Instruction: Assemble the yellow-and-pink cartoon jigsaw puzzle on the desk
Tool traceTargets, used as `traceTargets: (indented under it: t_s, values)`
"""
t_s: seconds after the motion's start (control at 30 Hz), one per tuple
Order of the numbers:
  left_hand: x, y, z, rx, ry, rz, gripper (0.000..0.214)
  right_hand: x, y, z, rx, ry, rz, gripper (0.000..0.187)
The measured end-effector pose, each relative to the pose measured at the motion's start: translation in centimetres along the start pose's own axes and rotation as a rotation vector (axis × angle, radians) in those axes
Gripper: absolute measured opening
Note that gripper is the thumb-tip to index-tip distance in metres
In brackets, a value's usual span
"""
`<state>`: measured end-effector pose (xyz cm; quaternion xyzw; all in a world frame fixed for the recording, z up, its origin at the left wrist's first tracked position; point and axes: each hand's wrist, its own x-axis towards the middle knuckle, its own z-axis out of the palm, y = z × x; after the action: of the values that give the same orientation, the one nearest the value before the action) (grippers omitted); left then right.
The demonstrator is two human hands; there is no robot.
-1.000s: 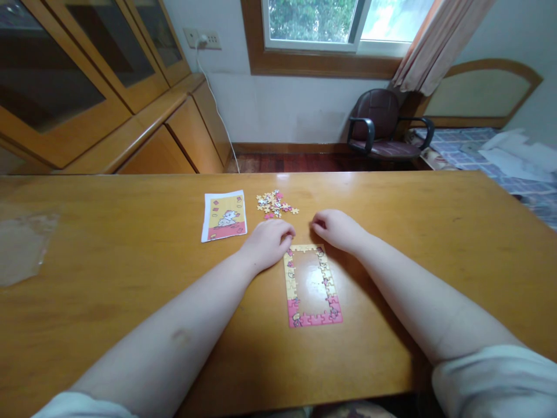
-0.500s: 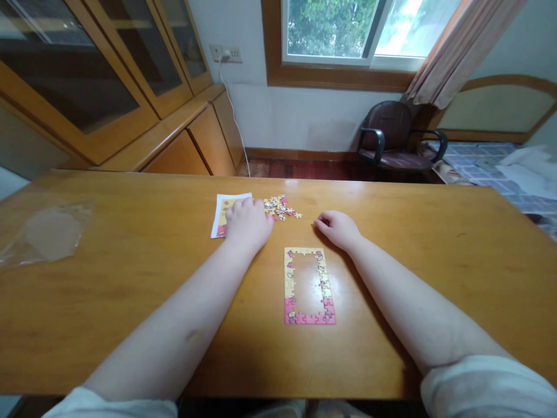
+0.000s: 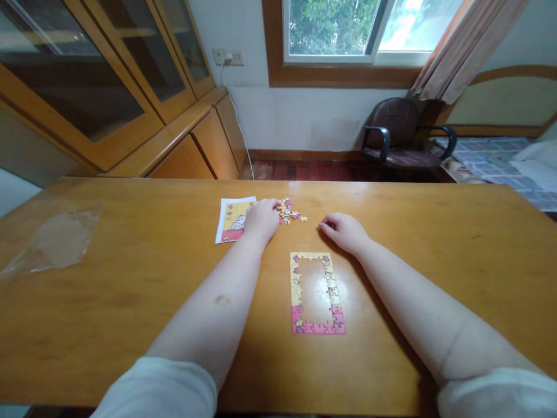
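Note:
My left hand (image 3: 263, 218) reaches over the left side of a small pile of loose jigsaw pieces (image 3: 292, 213), its fingers loosely bent and apart, with the tips at the pieces. Its wrist and palm cover the right part of a picture sheet (image 3: 232, 222) with a white border, a yellow and pink ground and a white cartoon animal. To the right of the pile, my right hand (image 3: 346, 231) rests on the table with fingers curled in; whatever they hold, if anything, is hidden. Nearer me, between my forearms, lies a joined rectangular puzzle frame (image 3: 296, 293), yellow above and pink below, with bare wood inside.
A crumpled clear plastic bag (image 3: 56, 241) lies at the left of the wooden table (image 3: 143, 302). Beyond the far edge stand a glass-door cabinet (image 3: 174, 122) and a brown armchair (image 3: 395, 130). A white cord (image 3: 237, 116) hangs from the wall socket.
My left hand has moved right, from over the picture sheet to the loose pieces, uncovering more of the printed picture. My right hand keeps its curled pose. The view has shifted slightly.

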<state>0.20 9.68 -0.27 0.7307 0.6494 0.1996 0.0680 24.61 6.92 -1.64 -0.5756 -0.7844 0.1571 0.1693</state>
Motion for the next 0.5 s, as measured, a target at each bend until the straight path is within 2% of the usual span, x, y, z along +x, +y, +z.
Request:
traceTargets:
  t_s: [0.2,0.37,0.5]
  values:
    - [-0.4,1.2,0.1,0.0,-0.07,-0.011,0.036,-0.1,-0.2,-0.1,0.011,-0.006,0.001,0.023]
    - [-0.7,1.9,0.5,0.042,-0.11,0.326,0.033,-0.1,-0.4,-0.1,0.02,-0.006,-0.02,0.024]
    - [-0.8,1.9,0.9,0.044,-0.109,0.345,0.034,-0.2,-0.4,-0.1,0.031,-0.005,-0.019,0.023]
